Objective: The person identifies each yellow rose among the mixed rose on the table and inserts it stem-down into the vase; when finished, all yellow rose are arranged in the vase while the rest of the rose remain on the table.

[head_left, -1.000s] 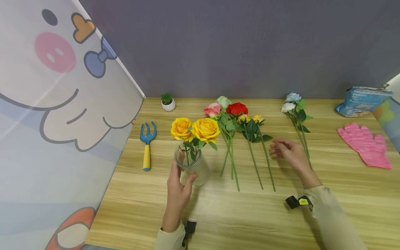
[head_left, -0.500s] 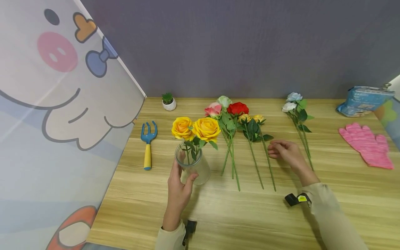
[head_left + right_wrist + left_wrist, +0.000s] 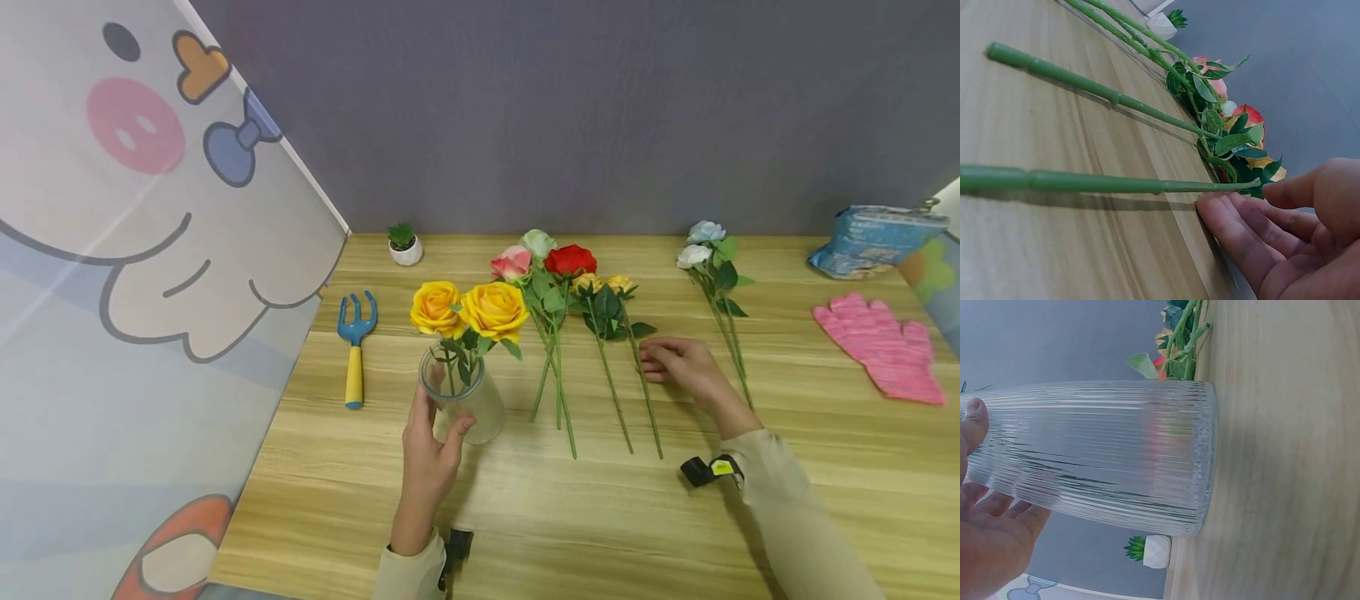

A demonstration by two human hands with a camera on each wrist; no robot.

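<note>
My left hand (image 3: 431, 450) holds a clear ribbed glass vase (image 3: 1097, 450) around its side, fingers and thumb on opposite sides. Two large yellow roses (image 3: 495, 312) stand in the vase, their stems inside the neck. My right hand (image 3: 686, 367) is at the upper stem of the rightmost small yellow rose (image 3: 620, 284), which lies on the table. In the right wrist view, this green stem (image 3: 1097, 183) passes between thumb and fingers, with a visible gap; contact is hard to tell. Beside it lie another small yellow rose (image 3: 587, 284), a red rose (image 3: 570, 261), a pink rose (image 3: 512, 262) and a pale green rose (image 3: 538, 243).
A white flower (image 3: 693, 256) and a pale blue flower (image 3: 707, 232) lie right of the right hand. Further right are a pink glove (image 3: 881, 350) and a clipped blue bag (image 3: 873, 242). A hand fork (image 3: 355, 346) and a small potted plant (image 3: 405, 247) are at left.
The right hand has moved slightly left, bringing its fingertips up to the rightmost yellow rose's stem. The left hand and the vase have stayed in place.
</note>
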